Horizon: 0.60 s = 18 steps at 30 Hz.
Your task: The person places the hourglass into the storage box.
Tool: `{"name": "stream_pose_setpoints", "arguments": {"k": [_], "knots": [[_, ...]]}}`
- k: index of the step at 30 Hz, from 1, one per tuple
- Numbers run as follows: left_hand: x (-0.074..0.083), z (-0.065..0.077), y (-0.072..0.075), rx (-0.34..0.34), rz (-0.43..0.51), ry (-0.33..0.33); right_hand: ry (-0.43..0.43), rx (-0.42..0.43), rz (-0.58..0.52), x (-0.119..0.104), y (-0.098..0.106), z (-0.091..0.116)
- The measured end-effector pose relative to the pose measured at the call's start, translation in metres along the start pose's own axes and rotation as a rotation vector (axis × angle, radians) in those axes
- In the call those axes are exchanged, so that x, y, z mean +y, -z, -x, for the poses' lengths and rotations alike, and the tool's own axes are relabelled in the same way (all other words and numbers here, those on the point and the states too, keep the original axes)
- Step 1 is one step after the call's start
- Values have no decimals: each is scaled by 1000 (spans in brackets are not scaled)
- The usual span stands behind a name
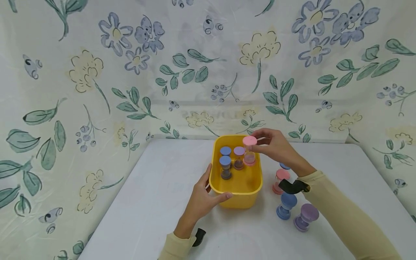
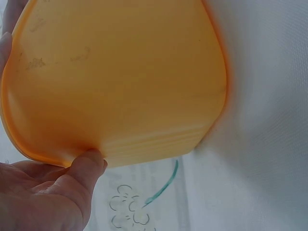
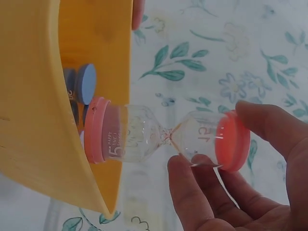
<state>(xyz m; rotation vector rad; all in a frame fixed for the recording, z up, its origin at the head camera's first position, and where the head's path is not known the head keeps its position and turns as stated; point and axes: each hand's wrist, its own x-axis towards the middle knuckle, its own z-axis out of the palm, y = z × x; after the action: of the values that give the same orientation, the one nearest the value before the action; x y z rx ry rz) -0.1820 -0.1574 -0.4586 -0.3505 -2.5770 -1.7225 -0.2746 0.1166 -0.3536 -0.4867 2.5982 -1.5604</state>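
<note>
My right hand (image 1: 273, 144) holds a pink-capped sand timer (image 3: 139, 132) by its upper end, between thumb and fingers. The timer is upright at the far right corner of a yellow plastic bin (image 1: 238, 200), its lower cap inside the rim in the head view. The glass bears a printed 15. My left hand (image 1: 203, 196) grips the bin at its near left corner, thumb along the front and fingers on the left side. Inside stand blue-capped sand timers, one of them in front (image 1: 225, 166), and a purple-capped sand timer (image 1: 239, 157).
On the white table (image 1: 156, 195), right of the bin, stand a pink sand timer (image 1: 280, 180), a blue sand timer (image 1: 286, 206) and a purple sand timer (image 1: 305, 217). Another blue cap (image 1: 284, 166) shows partly behind the right forearm. Flowered cloth (image 1: 201, 90) hangs behind the table.
</note>
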Motion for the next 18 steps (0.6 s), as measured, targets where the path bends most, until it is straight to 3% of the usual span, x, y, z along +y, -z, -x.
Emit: {"name": "stream_pose_setpoints", "arguments": {"k": [18], "knots": [[1,1,0,1,-4,11,-20,-68,66,4,-14,-12]]}}
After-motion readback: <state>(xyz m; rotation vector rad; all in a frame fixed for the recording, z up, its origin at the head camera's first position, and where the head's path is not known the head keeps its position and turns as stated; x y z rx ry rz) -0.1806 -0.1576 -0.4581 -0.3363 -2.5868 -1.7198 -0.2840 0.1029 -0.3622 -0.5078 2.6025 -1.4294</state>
